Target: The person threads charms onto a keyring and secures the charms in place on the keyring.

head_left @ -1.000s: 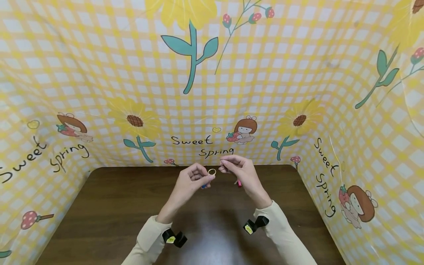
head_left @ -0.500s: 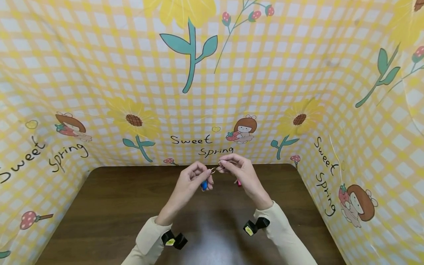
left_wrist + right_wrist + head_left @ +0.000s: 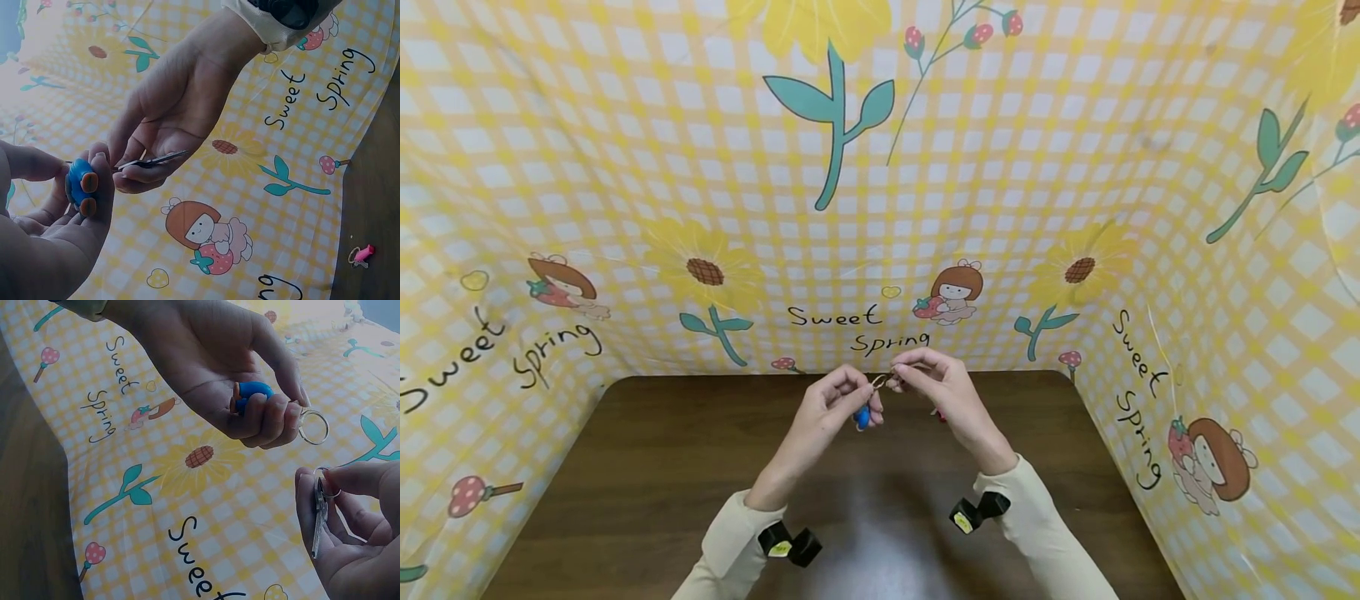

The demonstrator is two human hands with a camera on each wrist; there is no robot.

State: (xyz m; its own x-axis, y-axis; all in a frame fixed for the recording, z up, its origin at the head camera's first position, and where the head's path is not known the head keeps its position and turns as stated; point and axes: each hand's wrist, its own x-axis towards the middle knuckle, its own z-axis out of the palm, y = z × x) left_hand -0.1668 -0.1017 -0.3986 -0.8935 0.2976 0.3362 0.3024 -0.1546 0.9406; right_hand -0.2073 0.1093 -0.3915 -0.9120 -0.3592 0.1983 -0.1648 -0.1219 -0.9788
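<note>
My left hand pinches a keychain by its gold split ring. Its small blue figure with orange feet lies against my curled fingers. Close by, on the right, my right hand pinches a key on a smaller ring between thumb and fingertips. The right wrist view has the two rings a short gap apart; in the head view they look very near each other. How many keys hang there, I cannot tell.
A pink keychain charm with a ring lies on the dark wooden table, partly hidden behind my right hand in the head view. A yellow checked cloth walls the table at the back and sides.
My right hand has shifted slightly left, toward the left hand. The gold ring has turned from facing the head camera to a slant, and more of the blue figure shows.
</note>
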